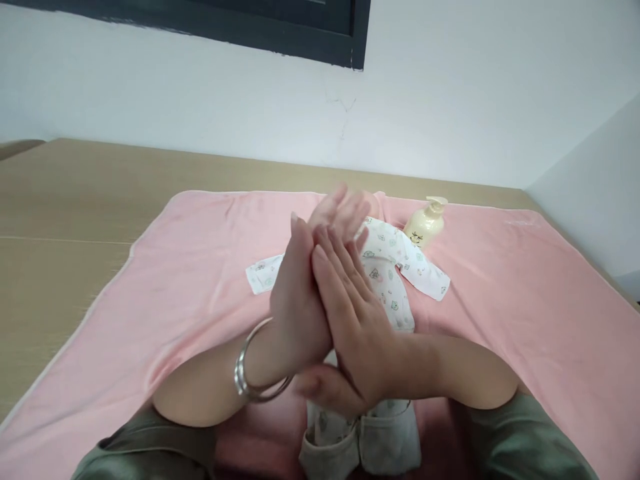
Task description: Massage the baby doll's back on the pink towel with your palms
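Observation:
My left hand point(300, 293) and my right hand point(355, 320) are pressed palm to palm in front of me, fingers stretched out and laid flat against each other. Neither hand holds anything. A silver bangle point(247, 373) circles my left wrist. Behind and below the hands lies a baby doll in a white printed outfit point(395, 267) on a pink towel point(175, 280); my hands hide most of it. The left fingertips are blurred by motion. A cream pump bottle point(425, 223) stands on the towel just beyond the doll.
The pink towel is spread over a light wooden surface point(60, 220) that reaches a white wall point(450, 100) at the back. A dark window frame point(300, 33) sits high on the wall. Another white wall closes the right side.

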A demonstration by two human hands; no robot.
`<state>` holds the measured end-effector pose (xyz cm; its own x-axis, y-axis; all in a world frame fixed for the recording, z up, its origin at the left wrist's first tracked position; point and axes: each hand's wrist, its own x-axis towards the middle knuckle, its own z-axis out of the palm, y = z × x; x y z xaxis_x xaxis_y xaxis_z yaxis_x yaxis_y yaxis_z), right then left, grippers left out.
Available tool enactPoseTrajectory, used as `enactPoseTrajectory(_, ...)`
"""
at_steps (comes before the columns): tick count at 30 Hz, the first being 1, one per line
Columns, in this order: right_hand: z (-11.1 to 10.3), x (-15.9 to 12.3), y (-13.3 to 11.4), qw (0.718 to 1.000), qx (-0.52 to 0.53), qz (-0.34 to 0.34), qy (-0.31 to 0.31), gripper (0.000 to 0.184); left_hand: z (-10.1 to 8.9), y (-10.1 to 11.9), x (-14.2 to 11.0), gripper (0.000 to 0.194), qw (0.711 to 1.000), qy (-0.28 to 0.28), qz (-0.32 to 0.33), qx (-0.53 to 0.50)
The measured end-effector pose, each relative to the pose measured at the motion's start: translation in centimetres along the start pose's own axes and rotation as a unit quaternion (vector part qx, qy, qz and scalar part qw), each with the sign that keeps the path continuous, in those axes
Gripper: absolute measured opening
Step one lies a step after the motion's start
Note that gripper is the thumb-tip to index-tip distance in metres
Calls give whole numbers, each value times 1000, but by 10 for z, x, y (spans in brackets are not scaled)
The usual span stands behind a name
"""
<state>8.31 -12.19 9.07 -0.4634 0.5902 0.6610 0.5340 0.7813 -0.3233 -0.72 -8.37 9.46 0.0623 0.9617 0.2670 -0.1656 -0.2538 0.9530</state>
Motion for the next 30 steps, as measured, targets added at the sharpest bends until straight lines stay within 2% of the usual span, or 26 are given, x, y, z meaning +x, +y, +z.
enactPoseTrajectory(2, -1, 3, 16, 999, 37, 33, -13, 75, 5, -13, 26, 58, 999, -4, 5, -41)
enactPoseTrajectory(4, -6, 5, 33, 989, 80, 116, -40, 61, 7, -38, 48, 51, 998, 23, -1, -56)
enactPoseTrajectory(6, -10, 5, 50, 972, 98, 203, -71, 47, 6, -66, 64, 43, 997, 45, -33, -45)
enactPoseTrajectory(8, -7, 2, 67, 963, 85, 243, -74, 39, 4, -88, 74, 39, 998, 58, -38, -7)
enactPoseTrajectory(12, 17, -9, 95, 979, 5, 203, -24, 41, 1, -103, 78, 46, 996, 76, 5, 47)
enactPoseTrajectory(16, 33, -15, 114, 983, -65, 153, -83, 48, -2, -104, 70, 49, 988, 82, 22, 131)
enactPoseTrajectory(18, 30, -13, 125, 976, -79, 173, -107, 49, -4, -108, 65, 49, 983, 75, 48, 161)
enactPoseTrajectory(21, 23, -12, 136, 958, -102, 244, -108, 51, -7, -115, 60, 50, 978, 68, 84, 176)
enactPoseTrajectory(23, 23, -14, 133, 944, -136, 286, -94, 55, -9, -118, 59, 49, 976, 63, 83, 189)
enactPoseTrajectory(25, 26, -19, 122, 936, -176, 294, -86, 58, -9, -119, 59, 49, 974, 61, 76, 205)
enactPoseTrajectory(28, 32, -26, 104, 948, -192, 233, -103, 54, -10, -120, 60, 49, 971, 62, 66, 221)
enactPoseTrajectory(30, 33, -28, 103, 963, -168, 175, -121, 50, -10, -121, 60, 48, 971, 59, 64, 225)
